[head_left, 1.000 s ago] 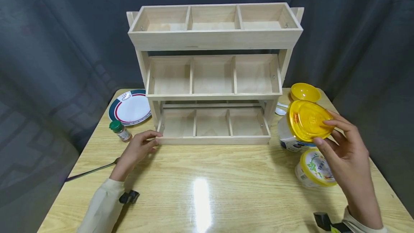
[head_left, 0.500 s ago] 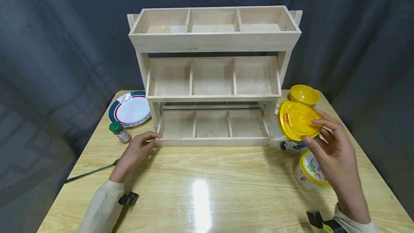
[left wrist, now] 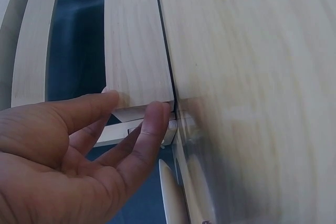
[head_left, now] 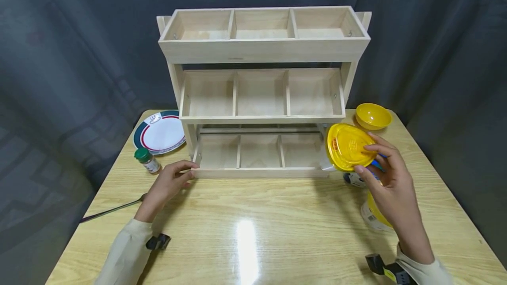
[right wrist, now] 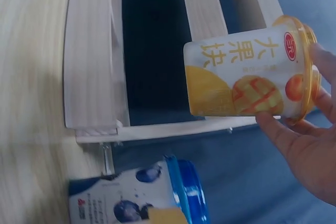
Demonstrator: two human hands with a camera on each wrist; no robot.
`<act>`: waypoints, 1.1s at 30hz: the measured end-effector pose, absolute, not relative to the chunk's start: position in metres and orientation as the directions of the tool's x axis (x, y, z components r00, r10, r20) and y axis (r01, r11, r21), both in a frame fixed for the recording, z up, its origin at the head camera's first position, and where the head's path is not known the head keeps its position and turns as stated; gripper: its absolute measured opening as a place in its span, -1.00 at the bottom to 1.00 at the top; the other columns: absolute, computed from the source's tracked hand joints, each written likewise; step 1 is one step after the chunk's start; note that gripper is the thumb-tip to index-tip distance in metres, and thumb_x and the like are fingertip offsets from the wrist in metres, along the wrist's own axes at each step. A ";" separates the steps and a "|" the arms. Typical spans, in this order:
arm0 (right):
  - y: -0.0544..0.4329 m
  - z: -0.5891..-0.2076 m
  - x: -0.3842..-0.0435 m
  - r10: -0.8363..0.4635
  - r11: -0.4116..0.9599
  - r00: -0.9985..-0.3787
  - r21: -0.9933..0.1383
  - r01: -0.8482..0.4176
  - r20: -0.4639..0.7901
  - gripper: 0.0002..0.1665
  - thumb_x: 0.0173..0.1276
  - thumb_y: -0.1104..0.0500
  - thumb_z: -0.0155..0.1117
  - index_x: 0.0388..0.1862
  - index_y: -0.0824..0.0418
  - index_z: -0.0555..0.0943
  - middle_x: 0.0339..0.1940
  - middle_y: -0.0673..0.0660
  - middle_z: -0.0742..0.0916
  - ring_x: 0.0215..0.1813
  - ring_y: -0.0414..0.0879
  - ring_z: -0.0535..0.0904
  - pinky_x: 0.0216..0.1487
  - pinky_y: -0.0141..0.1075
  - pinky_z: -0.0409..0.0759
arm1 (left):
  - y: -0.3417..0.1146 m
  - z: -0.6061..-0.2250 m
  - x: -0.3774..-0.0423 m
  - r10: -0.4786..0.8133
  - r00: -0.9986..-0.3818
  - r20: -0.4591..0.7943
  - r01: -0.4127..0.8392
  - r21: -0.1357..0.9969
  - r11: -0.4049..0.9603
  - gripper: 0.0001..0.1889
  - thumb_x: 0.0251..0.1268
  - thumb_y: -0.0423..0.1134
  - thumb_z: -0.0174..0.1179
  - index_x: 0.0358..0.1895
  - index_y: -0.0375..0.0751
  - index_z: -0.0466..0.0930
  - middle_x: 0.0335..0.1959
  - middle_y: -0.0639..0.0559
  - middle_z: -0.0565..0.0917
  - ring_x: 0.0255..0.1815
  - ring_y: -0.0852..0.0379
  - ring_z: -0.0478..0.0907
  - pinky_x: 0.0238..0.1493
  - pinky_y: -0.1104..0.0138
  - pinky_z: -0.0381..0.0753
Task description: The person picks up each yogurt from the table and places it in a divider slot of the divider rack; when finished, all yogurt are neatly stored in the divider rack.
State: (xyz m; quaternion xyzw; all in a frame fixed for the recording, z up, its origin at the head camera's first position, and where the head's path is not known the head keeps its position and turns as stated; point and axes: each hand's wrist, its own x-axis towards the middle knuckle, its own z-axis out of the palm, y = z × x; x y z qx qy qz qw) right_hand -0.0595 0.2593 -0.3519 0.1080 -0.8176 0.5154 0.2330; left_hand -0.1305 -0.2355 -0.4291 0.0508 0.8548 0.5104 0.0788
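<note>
So the right hand (head_left: 390, 184) has the yellow-lidded plastic cup with mango print (right wrist: 236, 80) pinched around its lid, right of centre in the frame, up off the pale wood-grain counter (head_left: 309, 236). Guessing that keeps the body unobstructed. Left hand (head_left: 169, 188), lower left of centre, grips the pale wooden three-tier rack's (head_left: 263, 52) bottom-left front corner, probably for steadiness.

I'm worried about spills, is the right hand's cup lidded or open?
Lidded: head and right wrist views show a yellow lid on the cup. How tightly, I can't tell.
</note>
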 end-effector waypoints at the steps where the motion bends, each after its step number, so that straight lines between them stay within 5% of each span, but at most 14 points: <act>1: 0.257 -0.352 -0.060 0.057 0.429 -0.869 -0.798 -0.424 0.492 -0.36 0.39 0.72 0.26 0.41 0.48 0.45 0.63 0.16 0.44 0.44 -0.19 0.53 0.25 -0.55 0.55 | -0.235 -0.429 -0.131 0.164 -0.983 -0.086 0.002 0.881 0.473 -0.73 0.70 -0.40 0.15 0.25 -0.50 0.62 0.30 -0.45 0.62 0.12 -0.22 0.69 -0.04 0.14 0.78; 9: 0.240 -0.358 -0.069 0.012 0.383 -0.884 -0.819 -0.427 0.467 -0.44 0.45 0.65 0.27 0.39 0.47 0.45 0.63 0.18 0.43 0.50 -0.13 0.50 0.25 -0.51 0.57 | -0.235 -0.428 -0.131 0.146 -0.984 -0.105 -0.019 0.869 0.494 -0.74 0.69 -0.41 0.15 0.25 -0.45 0.64 0.29 -0.41 0.62 0.11 -0.18 0.69 -0.02 0.20 0.77; 17: 0.227 -0.365 -0.073 0.025 0.422 -0.913 -0.832 -0.361 0.408 -0.48 0.50 0.51 0.37 0.37 0.38 0.49 0.65 0.18 0.43 0.56 0.15 0.45 0.26 -0.57 0.52 | -0.237 -0.431 -0.131 0.165 -0.983 -0.083 0.006 0.879 0.476 -0.74 0.68 -0.44 0.16 0.24 -0.51 0.63 0.25 -0.43 0.63 0.07 -0.19 0.69 -0.07 0.15 0.79; 25: 0.220 -0.371 -0.076 0.000 0.382 -0.904 -0.836 -0.394 0.427 -0.51 0.48 0.56 0.35 0.33 0.43 0.50 0.63 0.26 0.43 0.55 -0.07 0.46 0.27 -0.52 0.55 | -0.236 -0.431 -0.131 0.169 -0.983 -0.079 0.010 0.882 0.471 -0.75 0.68 -0.43 0.16 0.23 -0.51 0.63 0.25 -0.43 0.63 0.07 -0.18 0.69 -0.07 0.16 0.78; 33: 0.208 -0.376 -0.081 -0.036 0.340 -0.909 -0.850 -0.402 0.415 -0.51 0.47 0.55 0.36 0.32 0.41 0.52 0.66 0.25 0.41 0.59 0.38 0.38 0.27 -0.55 0.52 | -0.235 -0.430 -0.132 0.154 -0.984 -0.089 -0.005 0.879 0.476 -0.75 0.68 -0.42 0.16 0.24 -0.47 0.65 0.28 -0.41 0.63 0.11 -0.19 0.69 -0.02 0.19 0.77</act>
